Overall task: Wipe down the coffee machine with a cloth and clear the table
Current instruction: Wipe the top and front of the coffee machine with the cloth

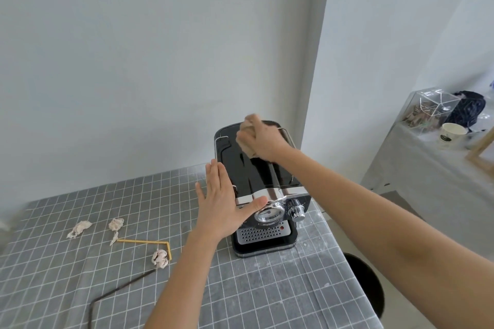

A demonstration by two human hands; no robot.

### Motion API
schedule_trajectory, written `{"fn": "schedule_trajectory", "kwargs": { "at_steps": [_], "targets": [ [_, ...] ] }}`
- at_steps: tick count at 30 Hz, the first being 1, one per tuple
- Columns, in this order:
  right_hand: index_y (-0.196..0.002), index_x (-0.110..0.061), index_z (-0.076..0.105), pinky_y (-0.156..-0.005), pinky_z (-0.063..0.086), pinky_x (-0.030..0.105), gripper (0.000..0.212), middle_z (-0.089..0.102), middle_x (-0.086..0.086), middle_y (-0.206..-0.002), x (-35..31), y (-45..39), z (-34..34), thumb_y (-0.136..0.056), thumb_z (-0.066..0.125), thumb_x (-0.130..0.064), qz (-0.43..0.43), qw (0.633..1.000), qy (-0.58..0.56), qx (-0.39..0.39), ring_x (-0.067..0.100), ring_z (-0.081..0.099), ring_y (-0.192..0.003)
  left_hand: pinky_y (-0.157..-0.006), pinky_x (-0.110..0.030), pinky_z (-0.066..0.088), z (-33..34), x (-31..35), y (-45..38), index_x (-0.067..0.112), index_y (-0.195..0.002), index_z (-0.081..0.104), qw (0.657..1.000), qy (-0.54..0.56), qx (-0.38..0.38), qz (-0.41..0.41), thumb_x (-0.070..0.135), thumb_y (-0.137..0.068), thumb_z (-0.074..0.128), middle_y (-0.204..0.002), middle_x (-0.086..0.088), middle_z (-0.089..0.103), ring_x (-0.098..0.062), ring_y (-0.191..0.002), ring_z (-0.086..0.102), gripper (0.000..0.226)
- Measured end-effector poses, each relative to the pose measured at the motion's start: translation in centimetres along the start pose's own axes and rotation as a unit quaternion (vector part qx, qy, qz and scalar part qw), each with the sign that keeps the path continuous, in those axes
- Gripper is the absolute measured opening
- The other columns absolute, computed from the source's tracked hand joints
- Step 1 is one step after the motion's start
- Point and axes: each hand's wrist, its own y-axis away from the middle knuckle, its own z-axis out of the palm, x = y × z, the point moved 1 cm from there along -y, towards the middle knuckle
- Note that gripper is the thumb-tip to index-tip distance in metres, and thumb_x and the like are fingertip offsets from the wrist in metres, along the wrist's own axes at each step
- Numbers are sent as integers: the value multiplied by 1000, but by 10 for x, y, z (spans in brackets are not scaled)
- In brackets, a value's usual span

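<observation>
Here we are gripping a crumpled beige cloth (247, 139) in our right hand (263, 141), fingers clamped on it, atop the black-and-chrome coffee machine (264, 195) on the grey checked tabletop (80, 275); our left hand (222, 205), fingers straight, is bracing its side.

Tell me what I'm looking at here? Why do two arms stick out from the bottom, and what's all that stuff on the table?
The camera sits on a person's head, looking forward and down, so you see their own arms as they would. The right hand grips a bunched cloth on top of the black coffee machine to wipe it. The left hand lies flat and open against the machine's left side, likely to steady it. The machine stands on a table with a grey checked cover. To the left lie three crumpled paper wads, a bent yellow stick and a bent dark stick. That litter still needs clearing away.
</observation>
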Motion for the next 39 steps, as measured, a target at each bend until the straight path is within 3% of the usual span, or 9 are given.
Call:
{"fn": "schedule_trajectory", "kwargs": {
  "at_steps": [9,13,16,18,21,26,31,35,39],
  "targets": [
    [-117,-3,41,-70,40,38,30,46,6,-87,15,63,13,-104,37,-30,-22,993,115,-8,29,54,-82,-117,-56,0,2,-1,1,4,-147,-19,1000,-1,10,2,93,-60,34,-157,-9,-27,-23,-144,-25,135],
    [-107,-20,54,-97,36,45,51,50,-3,-82,35,89,-5,-94,19,-55,-50,990,124,-46,20,52,-77,-117,-55,-1,1,-1,2,5,-147,-21,1000,1,7,3,94,-55,28,-156,-9,-28,-23,-144,-25,137],
    [-83,-26,59,-75,43,28,32,62,-8,-74,45,91,-29,-100,40,-46,-32,997,-11,-73,15,59,-71,-117,-55,-1,2,-1,2,5,-147,-22,1000,14,2,4,94,-54,25,-156,-8,-29,-22,-144,-26,137],
    [-92,-18,62,-66,46,28,30,67,-1,-78,44,76,-43,-100,46,-42,-12,999,-32,13,19,63,-76,-117,-56,-1,2,-1,1,6,-147,-22,1000,19,-2,3,94,-56,27,-156,-7,-29,-22,-144,-26,136],
    [-105,-13,56,-75,52,34,32,69,9,-90,40,38,-44,-99,47,-43,11,993,-50,109,29,64,-86,-117,-55,-3,2,-1,-1,7,-147,-23,1000,26,-4,1,93,-59,31,-155,-7,-30,-21,-143,-26,134],
    [-122,-7,47,-80,38,38,39,63,19,-112,30,10,3,-101,39,-39,20,997,68,-16,36,55,-108,-117,-54,-5,1,-1,-1,7,-147,-23,999,34,-8,-3,94,-57,35,-155,-6,-30,-21,-143,-26,138],
    [-108,-8,47,-74,41,39,35,66,16,-98,31,47,0,-104,32,-39,-26,992,125,-4,34,60,-88,-117,-54,-5,0,-1,0,7,-147,-24,999,40,-11,-1,94,-53,33,-155,-6,-30,-21,-143,-27,139],
    [-105,-10,48,-88,36,38,36,60,3,-77,30,85,2,-104,27,-40,-66,977,202,34,23,52,-66,-117,-55,-4,1,-2,-1,7,-147,-24,999,39,-8,2,94,-52,32,-155,-6,-30,-21,-143,-27,140],
    [-110,-15,57,-76,48,36,29,63,4,-83,43,65,-17,-103,36,-34,-21,991,133,-8,28,62,-77,-117,-56,-2,1,-1,0,7,-147,-23,999,37,-6,4,95,-52,31,-156,-6,-29,-21,-144,-25,140]
  ]
}}
